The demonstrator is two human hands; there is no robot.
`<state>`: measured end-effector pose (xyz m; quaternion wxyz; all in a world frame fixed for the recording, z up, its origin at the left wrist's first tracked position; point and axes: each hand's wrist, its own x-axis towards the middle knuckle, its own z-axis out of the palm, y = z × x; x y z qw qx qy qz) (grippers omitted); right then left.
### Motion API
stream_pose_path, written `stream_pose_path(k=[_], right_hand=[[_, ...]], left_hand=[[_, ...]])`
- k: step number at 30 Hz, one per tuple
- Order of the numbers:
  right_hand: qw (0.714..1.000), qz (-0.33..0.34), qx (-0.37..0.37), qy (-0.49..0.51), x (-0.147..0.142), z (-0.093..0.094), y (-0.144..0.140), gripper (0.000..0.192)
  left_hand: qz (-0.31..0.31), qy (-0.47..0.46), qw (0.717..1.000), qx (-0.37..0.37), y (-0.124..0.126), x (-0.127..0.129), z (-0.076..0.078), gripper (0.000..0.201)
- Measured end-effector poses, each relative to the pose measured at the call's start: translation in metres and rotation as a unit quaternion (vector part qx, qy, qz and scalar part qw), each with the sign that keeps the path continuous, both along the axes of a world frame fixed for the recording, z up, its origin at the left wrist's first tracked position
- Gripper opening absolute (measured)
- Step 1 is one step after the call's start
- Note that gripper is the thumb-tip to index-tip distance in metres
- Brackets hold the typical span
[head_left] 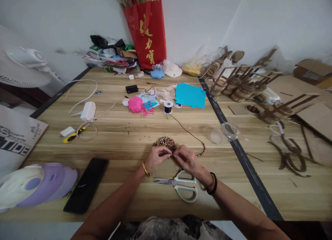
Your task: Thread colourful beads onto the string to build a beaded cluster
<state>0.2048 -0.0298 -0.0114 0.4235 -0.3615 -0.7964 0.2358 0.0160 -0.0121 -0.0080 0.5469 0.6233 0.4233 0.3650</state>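
Hands: two; left hand (155,157) and right hand (187,159) pinch narrowly at the cord (185,129).
Cord: one, running from spool (168,106) diagonally toward right hand.
Beads: one pile (164,142), touching fingertips.
Scissors: one pair (178,185), blades pointing left.

a home craft table: wooden worktop (121,136) strewn with beads (164,142), thread spool (168,106), scissors (181,185), cardboard pieces (241,86).

Multicoloured beads (164,142), pink yarn ball (135,104), turquoise paper (190,95), red bag (146,32) — gold characters, white-handled scissors (181,187), black phone (86,184)
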Motion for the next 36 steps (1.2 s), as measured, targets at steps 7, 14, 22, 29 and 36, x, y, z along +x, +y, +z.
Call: stream_pose_path(k=[7, 14, 22, 29, 36], right_hand=[[1.000, 0.001, -0.002, 0.002, -0.0003, 0.0011, -0.0001, 0.011], [1.000, 0.006, -0.001, 0.004, -0.0007, 0.0001, 0.0002, 0.009], [1.000, 0.007, 0.000, 0.003, -0.0010, -0.0002, 0.0000, 0.009], [1.000, 0.006, 0.001, 0.003, -0.0009, -0.0008, 0.0002, 0.009], [1.000, 0.008, 0.004, 0.003, -0.0008, -0.0036, 0.0007, 0.008]], left_hand=[[0.006, 0.005, 1.000, 0.002, 0.0001, 0.0004, 0.0007, 0.012], [0.000, 0.000, 1.000, -0.011, -0.0001, 0.0003, 0.0013, 0.013], [0.000, -0.011, 1.000, -0.021, -0.0004, 0.0010, 0.0014, 0.011], [-0.003, -0.007, 1.000, -0.021, -0.0008, 0.0015, 0.0043, 0.008], [-0.003, -0.011, 0.999, -0.036, -0.0004, 0.0018, 0.0039, 0.008]])
